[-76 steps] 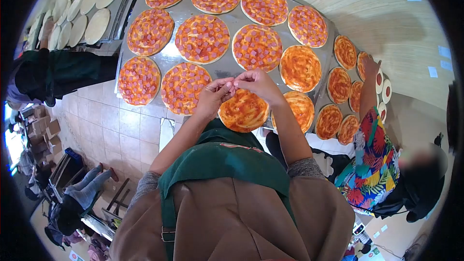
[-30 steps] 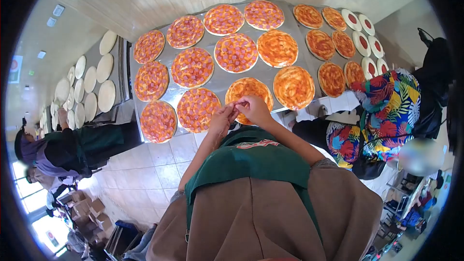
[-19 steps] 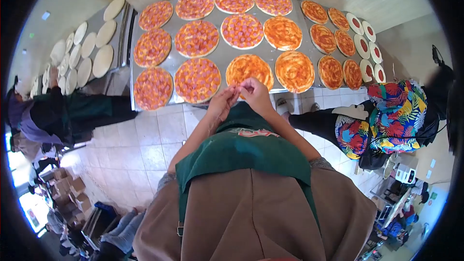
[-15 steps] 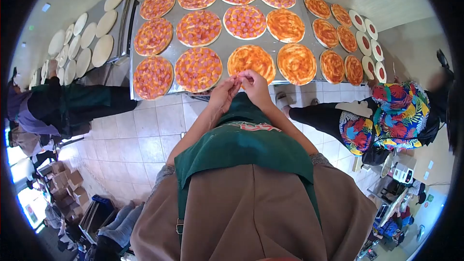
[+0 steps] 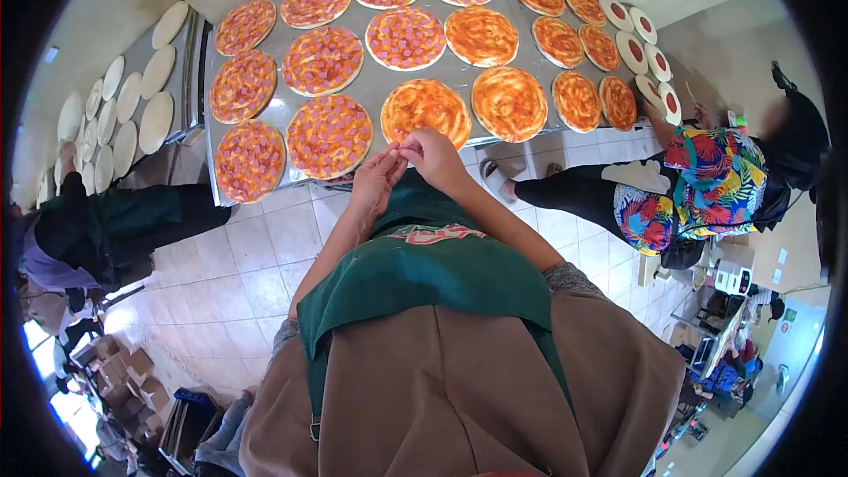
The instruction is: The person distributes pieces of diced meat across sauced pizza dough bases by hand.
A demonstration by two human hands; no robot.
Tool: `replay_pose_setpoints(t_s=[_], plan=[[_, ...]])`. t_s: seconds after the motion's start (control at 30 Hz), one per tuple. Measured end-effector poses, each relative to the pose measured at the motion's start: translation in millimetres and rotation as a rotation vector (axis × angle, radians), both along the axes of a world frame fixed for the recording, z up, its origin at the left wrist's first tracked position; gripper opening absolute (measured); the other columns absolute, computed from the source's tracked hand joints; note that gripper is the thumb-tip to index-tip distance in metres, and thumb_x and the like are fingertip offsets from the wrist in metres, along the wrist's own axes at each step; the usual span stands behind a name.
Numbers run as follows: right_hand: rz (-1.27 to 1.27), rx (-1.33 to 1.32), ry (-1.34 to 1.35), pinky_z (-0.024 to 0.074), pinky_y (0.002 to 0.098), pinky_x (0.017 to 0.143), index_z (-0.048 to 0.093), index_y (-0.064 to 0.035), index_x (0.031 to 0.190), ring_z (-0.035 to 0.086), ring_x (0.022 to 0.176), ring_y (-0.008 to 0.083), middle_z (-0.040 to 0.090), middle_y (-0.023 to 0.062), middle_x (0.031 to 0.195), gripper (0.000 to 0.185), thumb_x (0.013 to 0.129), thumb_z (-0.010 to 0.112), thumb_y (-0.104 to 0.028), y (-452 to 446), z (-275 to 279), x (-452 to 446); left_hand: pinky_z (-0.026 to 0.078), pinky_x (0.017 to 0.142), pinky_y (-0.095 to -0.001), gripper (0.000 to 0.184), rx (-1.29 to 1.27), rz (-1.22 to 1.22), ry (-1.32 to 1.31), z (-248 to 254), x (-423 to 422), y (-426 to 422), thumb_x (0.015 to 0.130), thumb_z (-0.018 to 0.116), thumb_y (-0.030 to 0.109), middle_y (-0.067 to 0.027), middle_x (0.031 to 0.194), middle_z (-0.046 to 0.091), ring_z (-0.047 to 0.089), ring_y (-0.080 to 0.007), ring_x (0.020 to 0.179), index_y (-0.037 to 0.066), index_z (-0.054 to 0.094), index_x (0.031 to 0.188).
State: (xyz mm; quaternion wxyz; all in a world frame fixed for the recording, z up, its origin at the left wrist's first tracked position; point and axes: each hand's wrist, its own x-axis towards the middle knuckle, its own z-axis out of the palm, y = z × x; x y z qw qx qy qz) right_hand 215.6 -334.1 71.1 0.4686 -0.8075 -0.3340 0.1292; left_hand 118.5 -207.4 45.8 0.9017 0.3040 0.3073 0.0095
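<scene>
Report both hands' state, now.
Left hand: pinched closed; whether it holds anything cannot be told.
Right hand: pinched closed beside the left; whether it holds anything cannot be told.

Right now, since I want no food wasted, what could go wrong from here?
The bare left hand and bare right hand are close together by the near rim of a round dough coated in orange-red sauce; a dip could smear it. At the near left corner, a round pizza with pink diced topping lies close to the edge of the grey metal-looking surface, so a knock might tip it off.
</scene>
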Motion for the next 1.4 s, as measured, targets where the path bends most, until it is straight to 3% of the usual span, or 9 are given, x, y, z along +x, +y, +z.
replay_pose_setpoints(t_s=[0.1,0.2,0.3,0.5,0.7,0.8,0.9,1.1,1.4], plan=[[-0.01,0.113,0.335,0.0474,0.0343,0.063,0.065,-0.0002,0.081,0.062,0.067,0.0226,0.063,0.012,0.072,0.021,0.079,0.07,-0.02,-6,-24,11,0.052,0.089,-0.0285,0.027,0.01,0.004,0.011,0,-3,1,0.096,0.052,0.013,-0.0097,0.113,0.061,0.062,-0.018,0.102,-0.002,0.053,0.119],[-0.174,0.04,0.338,0.0476,0.0289,0.059,0.068,0.0004,0.08,0.062,0.064,0.0148,0.066,0.0105,0.07,0.029,0.078,0.074,-0.028,-25,-33,39,0.052,0.087,-0.0294,0.026,-0.004,0.052,0.026,-5,-3,6,0.097,0.051,0.017,-0.0099,0.112,0.062,0.062,-0.0194,0.104,0.0,0.054,0.116],[-0.175,-0.2,0.324,0.0488,0.0328,0.062,0.07,-0.0014,0.082,0.064,0.065,0.0196,0.067,0.0122,0.071,0.031,0.074,0.075,-0.031,-46,-53,58,0.051,0.092,-0.0292,0.03,-0.009,0.095,0.082,-11,-9,11,0.099,0.045,0.018,-0.0132,0.113,0.06,0.061,-0.0219,0.106,-0.002,0.05,0.121],[-0.118,-0.475,0.106,0.0496,0.0398,0.066,0.069,-0.0055,0.078,0.065,0.071,0.0301,0.066,0.0142,0.073,0.02,0.073,0.072,-0.025,-46,-67,39,0.053,0.086,-0.0298,0.032,-0.111,0.069,0.107,-17,-12,10,0.101,0.039,0.023,-0.0129,0.108,0.062,0.063,-0.0216,0.103,-0.003,0.052,0.116],[-0.217,-0.574,0.083,0.0509,0.0399,0.066,0.068,-0.0057,0.082,0.066,0.073,0.0298,0.068,0.013,0.076,0.019,0.073,0.071,-0.022,-37,-50,33,0.053,0.089,-0.0314,0.033,-0.136,0.01,0.136,-13,-13,8,0.099,0.04,0.02,-0.0153,0.109,0.062,0.062,-0.0233,0.104,-0.005,0.05,0.119],[-0.207,-0.215,0.322,0.0518,0.0367,0.067,0.069,-0.0054,0.083,0.067,0.075,0.0263,0.069,0.0112,0.08,0.017,0.073,0.072,-0.019,-46,-73,44,0.053,0.089,-0.0315,0.034,-0.15,0.018,0.133,-10,-13,11,0.098,0.041,0.017,-0.0158,0.11,0.062,0.062,-0.0237,0.104,-0.006,0.049,0.121],[-0.136,-0.116,0.447,0.0522,0.0342,0.068,0.069,-0.0048,0.084,0.068,0.077,0.0228,0.07,0.0097,0.081,0.017,0.073,0.072,-0.017,-37,-80,47,0.052,0.09,-0.032,0.035,-0.172,0.031,0.127,-15,-12,14,0.096,0.041,0.014,-0.0166,0.111,0.062,0.062,-0.0245,0.105,-0.007,0.047,0.123],[-0.01,-0.45,0.028,0.0513,0.0344,0.065,0.07,-0.0048,0.082,0.067,0.072,0.0229,0.069,0.0103,0.077,0.015,0.073,0.072,-0.017,-14,-68,47,0.05,0.094,-0.0329,0.034,-0.139,0.0,0.09,-16,-16,16,0.096,0.043,0.013,-0.0186,0.116,0.059,0.06,-0.0249,0.109,-0.008,0.045,0.124],[-0.02,-0.484,-0.181,0.0487,0.0426,0.065,0.068,-0.0081,0.073,0.063,0.071,0.03,0.064,0.0125,0.071,0.008,0.069,0.068,-0.015,-2,-53,39,0.049,0.095,-0.0319,0.036,-0.136,-0.044,0.076,-12,-14,16,0.098,0.04,0.012,-0.0173,0.121,0.057,0.057,-0.0245,0.114,-0.007,0.043,0.128]])
